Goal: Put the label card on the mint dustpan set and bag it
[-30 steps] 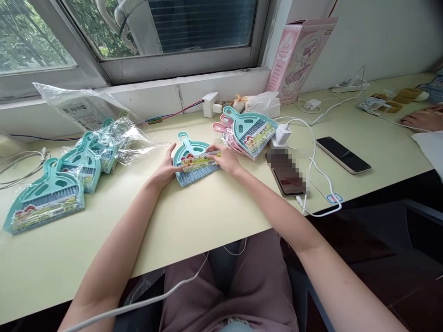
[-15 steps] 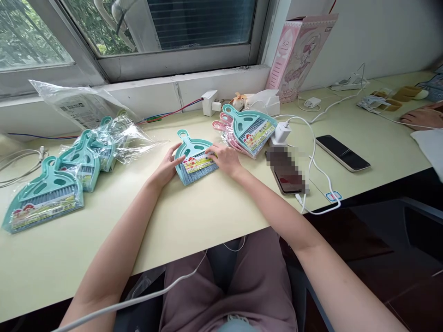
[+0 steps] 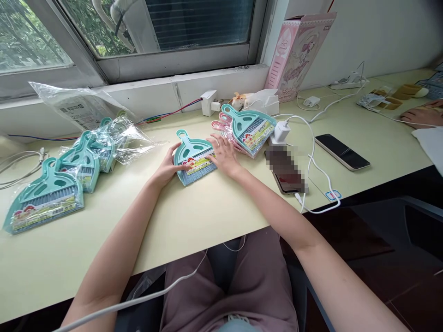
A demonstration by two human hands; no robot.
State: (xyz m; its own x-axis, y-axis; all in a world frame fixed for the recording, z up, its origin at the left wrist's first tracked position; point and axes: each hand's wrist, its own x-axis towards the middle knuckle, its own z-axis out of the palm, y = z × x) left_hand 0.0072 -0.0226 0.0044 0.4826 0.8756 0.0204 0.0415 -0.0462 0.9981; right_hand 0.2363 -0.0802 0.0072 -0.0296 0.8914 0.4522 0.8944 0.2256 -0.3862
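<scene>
A small teal dustpan-and-brush set (image 3: 192, 156) with a colourful paper label lies flat on the pale green desk (image 3: 207, 212), unwrapped. My left hand (image 3: 167, 167) holds its left edge, thumb on the label. My right hand (image 3: 224, 156) rests spread on its right side, fingers flat over the label and brush. To the right sits a stack of wrapped sets (image 3: 249, 128), teal on top with pink ones beneath. Several wrapped teal sets (image 3: 46, 198) lie at the left.
Loose clear plastic bags (image 3: 83, 108) lie by the window sill. A phone with its screen blurred (image 3: 286, 171) charges on a white cable, and a second dark phone (image 3: 342, 151) lies to its right. A pink box (image 3: 298, 48) leans on the wall. Another person's hand (image 3: 420, 117) rests far right.
My right hand has gone from pinching the label's right end to lying spread flat over it. The set has shifted slightly. My left hand stays on the left edge.
</scene>
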